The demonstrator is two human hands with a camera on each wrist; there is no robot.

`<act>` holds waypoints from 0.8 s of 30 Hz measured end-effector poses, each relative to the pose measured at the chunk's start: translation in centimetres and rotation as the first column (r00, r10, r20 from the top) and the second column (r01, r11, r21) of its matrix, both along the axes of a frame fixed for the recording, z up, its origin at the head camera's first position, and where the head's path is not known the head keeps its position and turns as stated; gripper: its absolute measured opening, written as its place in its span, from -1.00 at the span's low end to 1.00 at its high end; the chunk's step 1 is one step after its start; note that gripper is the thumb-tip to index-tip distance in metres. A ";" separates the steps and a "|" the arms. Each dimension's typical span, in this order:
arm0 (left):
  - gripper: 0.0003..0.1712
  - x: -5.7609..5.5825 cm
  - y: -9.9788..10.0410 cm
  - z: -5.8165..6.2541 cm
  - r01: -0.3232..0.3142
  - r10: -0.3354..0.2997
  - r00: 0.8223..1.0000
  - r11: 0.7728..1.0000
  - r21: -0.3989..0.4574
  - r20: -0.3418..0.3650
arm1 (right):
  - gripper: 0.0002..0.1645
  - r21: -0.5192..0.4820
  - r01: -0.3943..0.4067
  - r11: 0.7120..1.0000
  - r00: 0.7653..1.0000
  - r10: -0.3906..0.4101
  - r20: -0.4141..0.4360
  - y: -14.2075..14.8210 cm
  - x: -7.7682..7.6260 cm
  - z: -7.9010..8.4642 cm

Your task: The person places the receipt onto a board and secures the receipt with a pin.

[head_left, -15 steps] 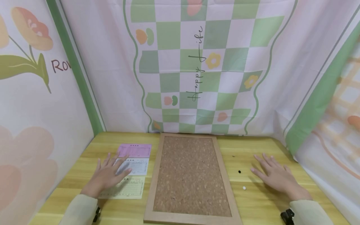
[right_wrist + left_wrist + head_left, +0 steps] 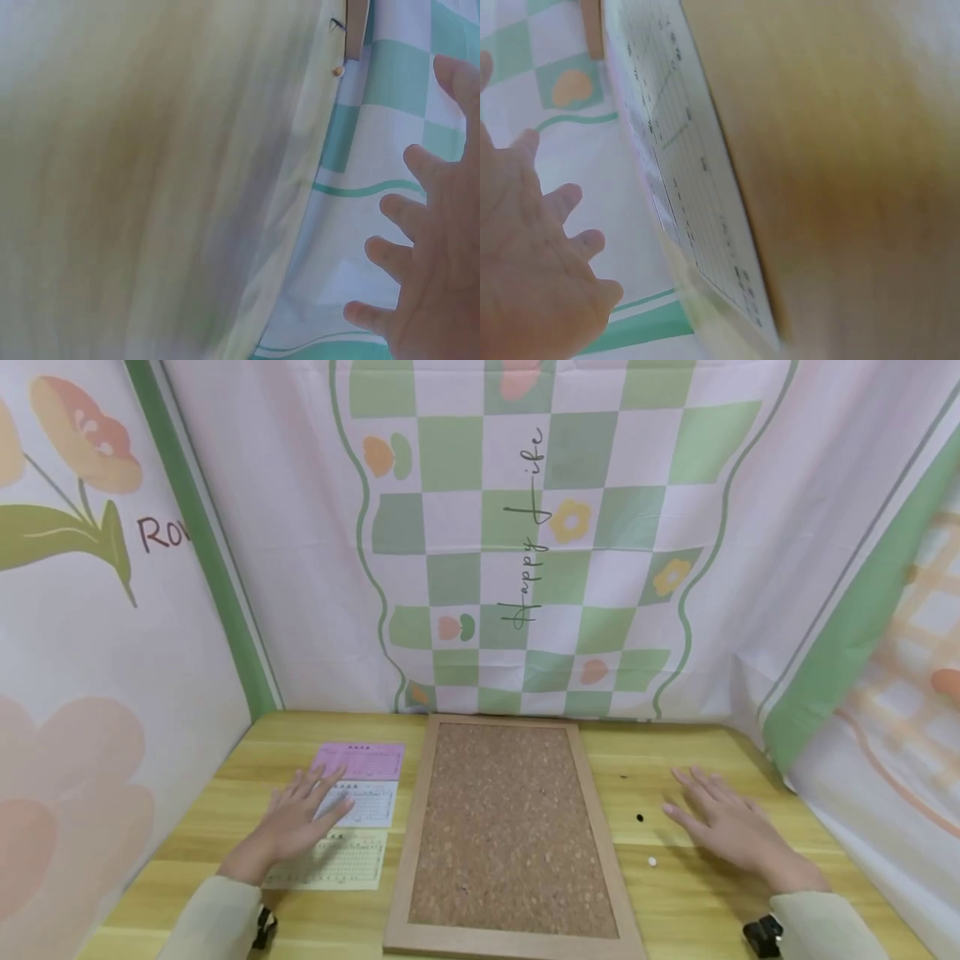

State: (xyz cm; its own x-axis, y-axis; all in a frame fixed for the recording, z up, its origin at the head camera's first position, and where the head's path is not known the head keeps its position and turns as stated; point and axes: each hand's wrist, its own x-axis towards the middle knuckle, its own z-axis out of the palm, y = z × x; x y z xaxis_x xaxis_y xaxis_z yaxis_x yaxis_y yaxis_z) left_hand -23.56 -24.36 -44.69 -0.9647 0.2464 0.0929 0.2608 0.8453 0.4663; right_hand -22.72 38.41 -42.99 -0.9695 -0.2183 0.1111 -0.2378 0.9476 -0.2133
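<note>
My left hand [image 2: 288,827] hovers with fingers spread above three printed paper slips at the left: a pink slip [image 2: 378,762], a white slip [image 2: 378,806] and a yellow slip [image 2: 352,864]. In the left wrist view its palm and fingertips show, holding nothing. Over the table at the right, my right hand [image 2: 738,831] is likewise spread and holds nothing. Just left of it lie a small black tack-like piece [image 2: 640,817], a white one [image 2: 652,862] and a tiny dark one [image 2: 623,776]. Between the hands lies a cork board [image 2: 513,835] in a wooden frame.
The wooden table [image 2: 682,914] carries everything. A checkered curtain [image 2: 525,568] hangs behind its back edge, with more patterned cloth [image 2: 97,652] along the left side and a green-edged cloth [image 2: 832,693] on the right. Dark straps [image 2: 763,935] sit at both wrists.
My left hand has shifted slightly right, its fingers a little closer together. My right hand has moved a little left. The slips, board and small pieces stay put.
</note>
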 end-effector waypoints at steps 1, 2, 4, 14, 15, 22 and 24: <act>-0.20 -0.1 0.1 0.0 0.003 -0.003 1.000 1.000 0.010 0.004 | -0.10 -0.013 -0.011 1.000 1.000 0.011 -0.004 -0.1 0.0 0.0; -0.20 -0.1 0.1 0.0 0.006 -0.006 1.000 1.000 0.018 0.007 | -0.11 -0.027 -0.020 0.999 1.000 0.020 -0.005 -0.3 0.0 0.1; -0.20 -0.2 0.2 0.1 0.013 -0.013 1.000 0.999 0.035 0.009 | -0.13 -0.055 -0.042 0.998 0.999 0.041 -0.012 -0.7 -0.1 0.2; -0.20 -0.7 0.5 -0.1 0.020 -0.022 1.000 0.995 0.093 0.019 | -0.22 -0.190 -0.143 0.971 0.989 0.145 -0.005 -3.0 -0.4 0.6; -0.20 -0.7 0.5 -0.1 0.019 -0.021 1.000 0.995 0.096 0.022 | -0.22 -0.201 -0.151 0.968 0.988 0.154 -0.001 -3.2 -0.4 0.6; -0.12 -1.1 0.7 0.0 0.050 -0.050 0.999 0.994 0.101 -0.009 | -0.26 -0.234 -0.207 0.950 0.978 0.209 -0.016 -5.0 -0.4 0.5; -0.10 -1.4 0.8 0.0 0.070 -0.066 0.997 0.993 0.099 -0.044 | -0.28 -0.231 -0.232 0.945 0.972 0.232 -0.027 -5.5 -0.4 0.4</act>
